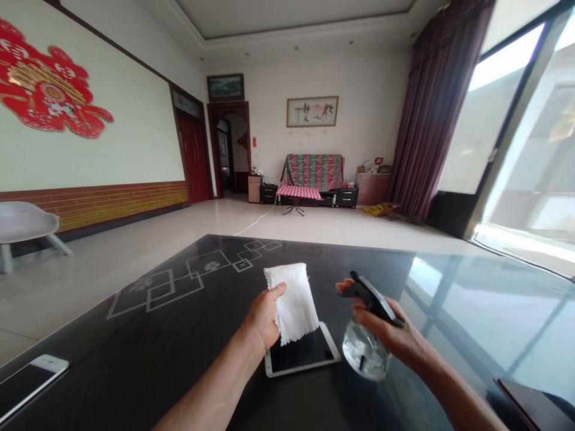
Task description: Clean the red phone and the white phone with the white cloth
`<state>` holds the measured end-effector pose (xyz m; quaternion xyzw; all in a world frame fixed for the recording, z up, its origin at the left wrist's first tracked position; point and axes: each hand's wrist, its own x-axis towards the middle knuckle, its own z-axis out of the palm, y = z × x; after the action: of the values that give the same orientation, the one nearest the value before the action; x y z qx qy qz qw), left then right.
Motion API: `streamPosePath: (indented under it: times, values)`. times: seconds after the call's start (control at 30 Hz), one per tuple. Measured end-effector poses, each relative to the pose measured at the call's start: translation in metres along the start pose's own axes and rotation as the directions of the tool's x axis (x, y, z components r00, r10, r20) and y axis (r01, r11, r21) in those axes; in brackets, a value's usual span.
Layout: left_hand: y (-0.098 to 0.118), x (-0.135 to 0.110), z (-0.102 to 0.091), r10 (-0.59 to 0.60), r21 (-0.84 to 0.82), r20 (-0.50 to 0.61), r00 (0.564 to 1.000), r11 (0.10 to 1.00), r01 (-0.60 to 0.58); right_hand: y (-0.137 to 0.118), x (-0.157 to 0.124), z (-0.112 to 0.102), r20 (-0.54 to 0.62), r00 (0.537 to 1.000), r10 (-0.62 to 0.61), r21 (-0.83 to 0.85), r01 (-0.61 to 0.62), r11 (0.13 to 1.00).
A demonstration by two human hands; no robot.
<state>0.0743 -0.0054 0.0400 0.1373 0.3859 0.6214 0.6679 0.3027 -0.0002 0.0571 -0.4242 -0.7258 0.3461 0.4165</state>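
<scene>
My left hand (263,317) is closed on a folded white tissue (293,299), held up just above a white-edged tablet (302,357) that lies flat on the glossy black table (148,353). My right hand (395,335) grips a clear spray bottle (365,352) with a black trigger head (372,296). The bottle is tilted, and its nozzle faces left toward the tissue. The tissue covers the tablet's upper left corner.
A white phone (31,380) lies at the table's near left edge. A dark device (536,407) sits at the near right corner. Beyond the table are a white chair (24,224), open tiled floor, a covered sofa (313,170) and a glass door (530,155).
</scene>
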Motion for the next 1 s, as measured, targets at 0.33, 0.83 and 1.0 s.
streamPosePath:
  times: [0.33,0.83,1.0]
  values:
    - [-0.002,0.005,0.000,0.155,0.005,0.050,0.987,0.988,-0.156,-0.040,-0.010,0.051,0.117,0.986,0.115,0.004,-0.116,0.993]
    - [0.004,0.001,0.002,0.293,-0.002,-0.018,0.956,0.956,-0.293,-0.035,-0.020,0.055,0.161,0.985,0.067,-0.011,-0.067,0.998]
    - [0.011,0.001,0.003,0.323,-0.040,-0.069,0.944,0.945,-0.326,-0.039,-0.021,0.055,0.159,0.986,0.043,-0.014,-0.041,0.999]
